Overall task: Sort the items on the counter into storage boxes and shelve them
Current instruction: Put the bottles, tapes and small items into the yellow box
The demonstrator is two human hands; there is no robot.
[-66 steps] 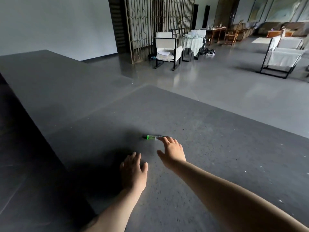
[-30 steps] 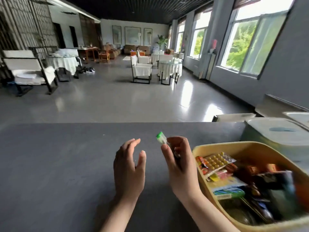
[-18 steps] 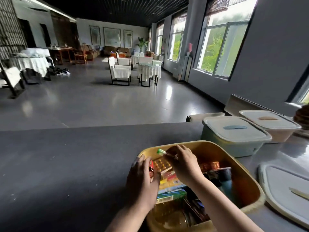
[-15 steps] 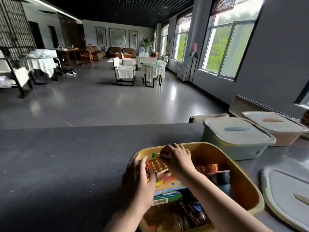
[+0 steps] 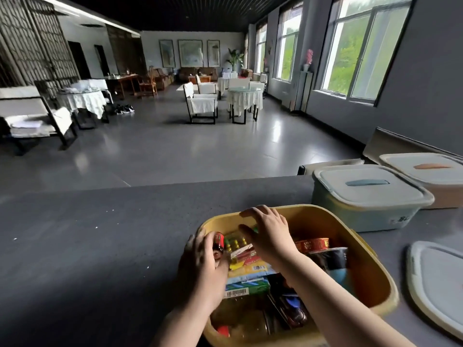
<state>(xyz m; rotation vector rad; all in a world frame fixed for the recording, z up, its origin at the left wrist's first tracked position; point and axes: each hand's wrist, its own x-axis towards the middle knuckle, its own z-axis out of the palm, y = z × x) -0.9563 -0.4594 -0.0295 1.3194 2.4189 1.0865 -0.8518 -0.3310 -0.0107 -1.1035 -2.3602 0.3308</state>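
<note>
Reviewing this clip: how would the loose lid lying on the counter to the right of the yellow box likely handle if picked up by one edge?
The loose lid lies flat, broad and thin, so it is probably light and may flex a little. Its smooth, pale surface looks like plastic, likely somewhat slippery. Being flat, it should slide rather than roll if pushed across the counter.

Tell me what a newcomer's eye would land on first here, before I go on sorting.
First the yellow storage box at bottom centre, crammed with bright packets and cans, with both hands in it: the left hand at its near-left rim by a red can, the right hand spread over the packets. Next, two lidded boxes at right on the dark counter, a loose lid nearer.
</note>
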